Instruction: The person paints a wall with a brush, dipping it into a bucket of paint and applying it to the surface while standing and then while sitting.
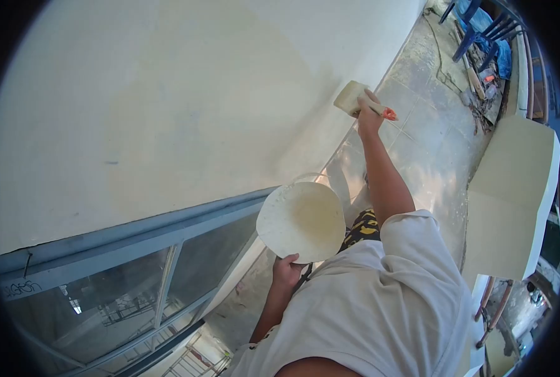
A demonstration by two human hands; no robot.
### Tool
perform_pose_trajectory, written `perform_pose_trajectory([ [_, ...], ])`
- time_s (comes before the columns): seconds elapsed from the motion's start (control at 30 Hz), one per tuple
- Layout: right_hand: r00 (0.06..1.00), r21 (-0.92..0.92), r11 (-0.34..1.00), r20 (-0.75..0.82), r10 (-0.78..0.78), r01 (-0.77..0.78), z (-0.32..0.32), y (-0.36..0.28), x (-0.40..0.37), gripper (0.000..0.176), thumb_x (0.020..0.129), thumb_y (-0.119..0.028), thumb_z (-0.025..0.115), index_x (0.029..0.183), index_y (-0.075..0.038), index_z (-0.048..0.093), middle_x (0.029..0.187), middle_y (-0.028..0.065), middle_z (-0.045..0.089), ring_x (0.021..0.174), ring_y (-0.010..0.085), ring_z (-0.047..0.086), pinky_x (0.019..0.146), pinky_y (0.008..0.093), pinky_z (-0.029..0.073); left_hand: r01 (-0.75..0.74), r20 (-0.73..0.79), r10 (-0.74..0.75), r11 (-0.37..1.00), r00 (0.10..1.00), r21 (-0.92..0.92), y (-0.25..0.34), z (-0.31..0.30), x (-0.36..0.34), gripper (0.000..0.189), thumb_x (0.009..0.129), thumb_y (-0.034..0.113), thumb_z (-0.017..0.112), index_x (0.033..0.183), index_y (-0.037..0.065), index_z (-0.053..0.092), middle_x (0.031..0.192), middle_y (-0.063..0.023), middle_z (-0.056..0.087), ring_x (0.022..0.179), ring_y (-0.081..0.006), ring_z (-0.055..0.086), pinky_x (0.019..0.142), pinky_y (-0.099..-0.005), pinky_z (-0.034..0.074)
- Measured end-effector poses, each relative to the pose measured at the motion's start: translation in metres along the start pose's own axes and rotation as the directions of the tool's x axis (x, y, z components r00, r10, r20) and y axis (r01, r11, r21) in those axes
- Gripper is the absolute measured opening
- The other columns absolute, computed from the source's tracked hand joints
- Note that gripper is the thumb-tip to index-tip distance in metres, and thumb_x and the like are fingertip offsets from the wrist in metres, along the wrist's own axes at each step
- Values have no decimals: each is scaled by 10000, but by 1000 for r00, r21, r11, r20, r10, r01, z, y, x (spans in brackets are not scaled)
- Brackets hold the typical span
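Note:
My right hand is closed round the handle of a wide brush, whose handle end is orange-red. The brush's pale, cream-coated head points toward the cream wall; whether it touches the wall I cannot tell. Low in front of my body, my left hand grips the near rim of a round, whitish bucket. Pale yellowish liquid or residue shows inside the bucket, and its thin handle rises at the far side. Most of my left fingers are hidden under the bucket's rim.
A blue-grey framed window runs along the wall's lower left. Grey floor tiles stretch ahead beside the wall. Blue plastic chairs, blue sheeting and debris stand at the upper right. A pale ledge borders the walkway on the right.

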State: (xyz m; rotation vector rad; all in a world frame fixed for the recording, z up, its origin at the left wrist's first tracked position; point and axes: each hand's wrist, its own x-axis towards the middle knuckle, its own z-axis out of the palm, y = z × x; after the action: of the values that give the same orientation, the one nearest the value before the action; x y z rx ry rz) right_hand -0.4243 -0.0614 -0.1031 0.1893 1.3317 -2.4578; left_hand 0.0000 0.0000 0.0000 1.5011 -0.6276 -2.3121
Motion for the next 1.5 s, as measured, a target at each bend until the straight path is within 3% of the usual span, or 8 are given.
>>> perform_pose_trajectory([
  [0.17,989,67,992,94,-113,107,93,-67,9,357,776,-37,604,1124,26,555,1002,131,581,831,188,599,589,311,559,-74,4,75,997,997,-11,8,27,19,630,746,-34,445,1342,32,250,1294,-198,407,1154,-368,473,906,-546,450],
  [0.37,965,157,976,194,-179,150,72,-156,-5,380,814,-24,563,1184,22,494,1066,144,563,884,220,601,665,332,558,-27,-18,27,999,999,-17,7,35,13,633,746,-46,444,1343,34,247,1294,-187,412,1154,-373,472,914,-549,445],
  [0.7,998,-335,942,65,-8,29,5,60,55,361,783,-38,592,1141,-16,550,1047,119,575,874,177,592,580,295,545,-40,-19,39,998,999,-51,-2,71,21,639,752,-48,445,1350,51,241,1311,-181,395,1183,-371,445,933,-556,424],
  [0.8,987,39,987,-22,158,-157,34,-6,35,358,785,-30,588,1140,-15,549,1039,119,575,879,192,592,575,305,547,-82,-72,76,992,995,-93,-5,80,17,614,739,-75,440,1320,44,283,1270,-173,425,1136,-372,479,880,-554,463],
  [0.9,993,82,990,3,118,-118,12,-49,23,373,796,-28,583,1165,-16,532,1026,121,580,816,201,604,580,325,552,-70,-117,53,987,992,-146,-11,81,15,612,739,-76,442,1318,37,282,1265,-176,427,1137,-372,477,887,-558,456],
  [1.17,995,-113,988,-27,100,-103,31,31,37,373,777,-29,575,1148,-24,538,1068,129,552,881,196,578,610,317,549,-74,-132,60,993,989,-97,-18,91,20,649,744,-43,451,1350,28,234,1312,-203,387,1178,-388,444,947,-559,410],
  [1.3,991,-5,991,42,130,-130,65,-53,29,360,781,-34,585,1137,-15,541,1022,120,565,862,179,578,604,303,547,-88,-110,78,992,991,-92,-13,101,10,643,742,-42,456,1341,18,231,1294,-205,401,1151,-395,468,931,-556,426],
  [1.5,965,113,983,202,-164,144,58,-184,-4,375,805,-22,558,1170,34,492,1005,151,575,790,206,619,575,305,558,-92,-32,90,994,995,-65,-2,98,16,615,731,-95,434,1311,18,264,1244,-201,432,1108,-380,500,873,-521,483],
])
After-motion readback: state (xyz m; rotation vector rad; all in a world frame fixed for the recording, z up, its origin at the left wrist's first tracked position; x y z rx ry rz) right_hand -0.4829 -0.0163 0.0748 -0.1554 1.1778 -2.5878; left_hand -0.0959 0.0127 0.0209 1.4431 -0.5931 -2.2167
